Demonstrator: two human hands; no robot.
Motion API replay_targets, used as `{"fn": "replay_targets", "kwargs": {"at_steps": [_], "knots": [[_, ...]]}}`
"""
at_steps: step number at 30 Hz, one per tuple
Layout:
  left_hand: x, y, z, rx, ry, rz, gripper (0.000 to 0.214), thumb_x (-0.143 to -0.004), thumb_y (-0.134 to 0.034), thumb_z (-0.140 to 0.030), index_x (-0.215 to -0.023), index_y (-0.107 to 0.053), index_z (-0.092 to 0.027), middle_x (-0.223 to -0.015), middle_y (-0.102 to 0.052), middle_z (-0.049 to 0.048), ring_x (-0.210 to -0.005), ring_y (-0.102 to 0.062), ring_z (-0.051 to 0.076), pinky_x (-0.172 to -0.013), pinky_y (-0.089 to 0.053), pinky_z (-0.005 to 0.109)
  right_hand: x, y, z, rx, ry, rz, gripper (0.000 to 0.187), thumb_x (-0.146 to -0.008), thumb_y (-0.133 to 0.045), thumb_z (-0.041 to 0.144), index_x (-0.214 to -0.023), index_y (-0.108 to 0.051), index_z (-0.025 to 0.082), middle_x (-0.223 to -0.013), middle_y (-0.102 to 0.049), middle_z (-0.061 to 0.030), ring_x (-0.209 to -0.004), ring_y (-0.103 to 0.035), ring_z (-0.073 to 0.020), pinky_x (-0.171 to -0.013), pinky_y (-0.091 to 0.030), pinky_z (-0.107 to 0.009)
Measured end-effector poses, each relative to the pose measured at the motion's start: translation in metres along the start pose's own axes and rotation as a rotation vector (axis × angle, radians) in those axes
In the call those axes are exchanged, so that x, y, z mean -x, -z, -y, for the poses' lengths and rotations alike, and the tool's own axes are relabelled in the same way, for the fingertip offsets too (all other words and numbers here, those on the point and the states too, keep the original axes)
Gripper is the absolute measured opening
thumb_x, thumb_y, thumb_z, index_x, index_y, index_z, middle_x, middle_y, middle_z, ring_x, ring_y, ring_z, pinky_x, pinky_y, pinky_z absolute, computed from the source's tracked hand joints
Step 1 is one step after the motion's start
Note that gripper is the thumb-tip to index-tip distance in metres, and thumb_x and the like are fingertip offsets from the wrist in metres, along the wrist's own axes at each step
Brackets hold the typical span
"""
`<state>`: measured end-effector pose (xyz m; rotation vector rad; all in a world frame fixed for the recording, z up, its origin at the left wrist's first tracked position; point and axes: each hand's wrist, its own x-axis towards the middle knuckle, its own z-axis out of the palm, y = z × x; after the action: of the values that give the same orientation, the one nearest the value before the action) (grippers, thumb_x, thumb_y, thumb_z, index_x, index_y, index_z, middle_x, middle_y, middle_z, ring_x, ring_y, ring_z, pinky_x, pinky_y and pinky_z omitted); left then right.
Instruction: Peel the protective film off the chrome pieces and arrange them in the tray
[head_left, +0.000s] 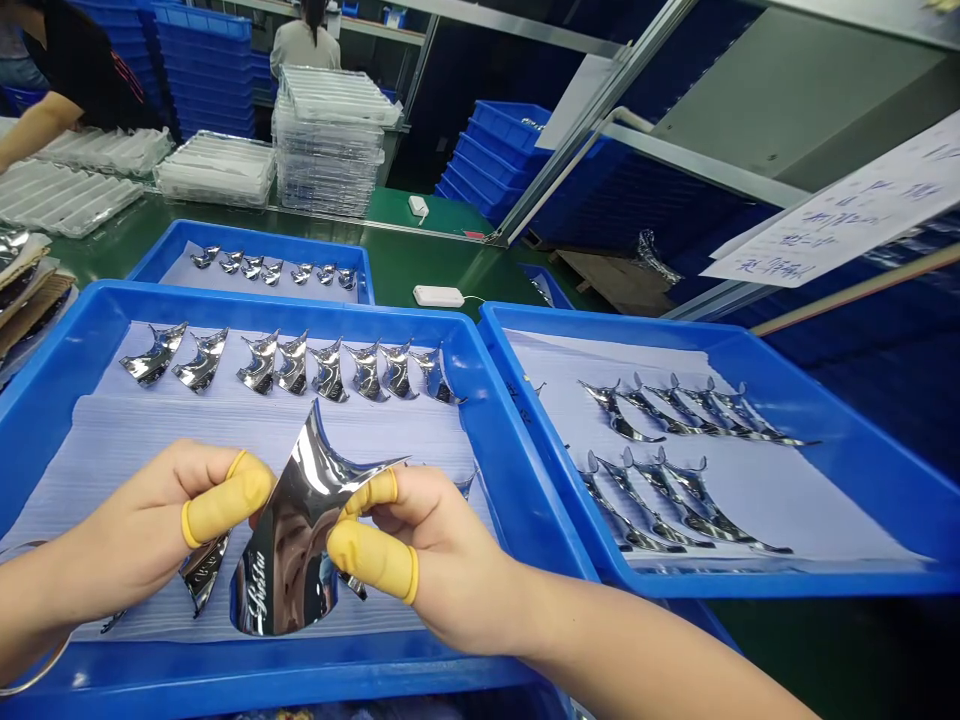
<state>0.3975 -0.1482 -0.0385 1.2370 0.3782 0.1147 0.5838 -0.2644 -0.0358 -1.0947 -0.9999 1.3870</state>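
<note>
Both hands hold one shiny chrome curved part [289, 545] with script lettering near its lower edge, above the near blue tray [495, 420]. My left hand [150, 530] pinches its left edge, thumb in a yellow finger cot. My right hand [420, 550] grips its right side, thumb and forefinger in yellow cots. A row of several similar chrome parts [300, 365] lies on white foam sheet at the tray's far side. Another chrome part [202, 570] lies under my left hand.
A second blue tray [862, 450] to the right holds two rows of slimmer chrome parts [675, 450]. A third tray [255, 240] behind holds small parts. Stacks of clear plastic trays [330, 140], blue crates [510, 140] and other people stand farther back. A paper sheet [847, 220] hangs right.
</note>
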Motion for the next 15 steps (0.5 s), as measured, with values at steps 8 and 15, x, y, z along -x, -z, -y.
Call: {"fn": "replay_targets", "kwargs": {"at_steps": [8,15], "knots": [[0.0025,0.0025,-0.0001,-0.044,-0.03,0.034,0.042,-0.099,-0.051,-0.05,-0.088,-0.08,-0.022,-0.084,-0.079,0.004,-0.075,-0.068,0.019,-0.076,-0.055,0.03,-0.001,0.0,0.0008,-0.03,-0.059,-0.022,0.042,-0.069,-0.084,0.054,-0.072,-0.064,0.018,-0.068,-0.062,0.0009,-0.064,-0.054,-0.0107,-0.06,-0.048,-0.026],[0.0011,0.0028,0.002,-0.12,-0.034,-0.056,0.046,-0.096,-0.052,-0.054,-0.077,-0.077,-0.021,-0.076,-0.076,0.0039,-0.072,-0.066,0.02,-0.073,-0.054,0.031,-0.0078,0.003,0.0008,-0.237,-0.125,-0.03,0.044,-0.062,-0.09,0.05,-0.07,-0.062,0.018,-0.062,-0.062,0.0043,-0.053,-0.056,-0.0071,-0.053,-0.047,-0.022]]}}
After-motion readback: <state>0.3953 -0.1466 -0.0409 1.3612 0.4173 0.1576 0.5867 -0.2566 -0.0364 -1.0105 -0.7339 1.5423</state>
